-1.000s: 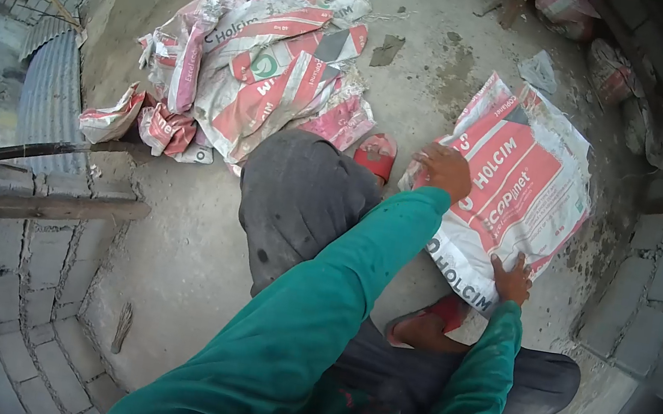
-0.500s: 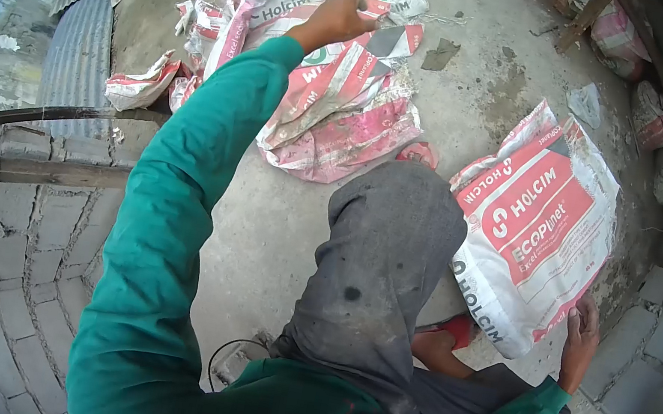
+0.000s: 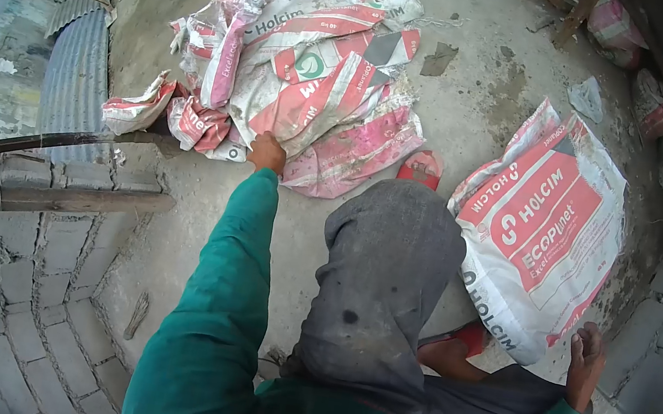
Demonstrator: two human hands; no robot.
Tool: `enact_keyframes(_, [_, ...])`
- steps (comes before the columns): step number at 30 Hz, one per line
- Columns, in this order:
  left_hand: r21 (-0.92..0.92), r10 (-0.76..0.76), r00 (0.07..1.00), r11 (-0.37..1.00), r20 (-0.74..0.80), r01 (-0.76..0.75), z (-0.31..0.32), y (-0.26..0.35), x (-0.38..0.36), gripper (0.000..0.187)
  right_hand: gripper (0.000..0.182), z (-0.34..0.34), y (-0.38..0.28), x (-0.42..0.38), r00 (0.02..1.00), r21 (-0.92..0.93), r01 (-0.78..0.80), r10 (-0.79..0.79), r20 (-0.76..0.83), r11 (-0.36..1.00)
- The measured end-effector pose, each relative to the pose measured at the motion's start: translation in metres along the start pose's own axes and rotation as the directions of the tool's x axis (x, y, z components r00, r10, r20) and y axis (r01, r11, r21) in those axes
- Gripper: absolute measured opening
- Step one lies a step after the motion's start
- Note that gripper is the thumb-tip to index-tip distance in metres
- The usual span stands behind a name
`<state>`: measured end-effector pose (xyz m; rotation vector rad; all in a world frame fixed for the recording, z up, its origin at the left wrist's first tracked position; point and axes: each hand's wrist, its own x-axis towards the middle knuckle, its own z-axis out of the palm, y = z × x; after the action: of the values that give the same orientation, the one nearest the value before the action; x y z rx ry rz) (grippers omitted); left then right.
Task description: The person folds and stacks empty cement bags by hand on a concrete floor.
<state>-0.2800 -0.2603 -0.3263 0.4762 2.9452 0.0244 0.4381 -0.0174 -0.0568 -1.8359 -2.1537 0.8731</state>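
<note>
Several crumpled red and white cement sacks (image 3: 314, 100) lie in a heap on the concrete floor ahead of me. My left hand (image 3: 267, 153) is closed on the near edge of a sack in that heap. A large flattened Holcim sack (image 3: 536, 231) lies to the right of my knee. Just beyond its lower right corner, my right hand (image 3: 586, 360) is raised with its fingers curled; nothing shows in it.
A block wall and a wooden beam (image 3: 46, 201) stand at the left, with a corrugated sheet (image 3: 74, 88) beyond. Filled sacks (image 3: 615, 31) lie at the upper right near a wooden post (image 3: 578, 19). A plastic scrap (image 3: 586, 98) lies on the floor.
My left hand has come down from the top of the heap to its near edge and closed on a sack. My right hand has moved slightly down and away from the large sack's edge.
</note>
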Motion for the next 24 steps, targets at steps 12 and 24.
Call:
enact_keyframes(12, [-0.735,0.538,0.838,0.604,0.092,-0.307,-0.125,0.13,-0.091,0.023,0.045,0.091,-0.08,0.015,0.975,0.488,-0.034,-0.077,0.206,0.872])
enact_keyframes(24, [-0.978,0.782,0.588,0.175,0.207,0.113,-0.114,0.236,-0.186,0.035,0.049,0.212,-0.203,0.094,0.99,0.659,0.002,-0.095,0.106,0.752])
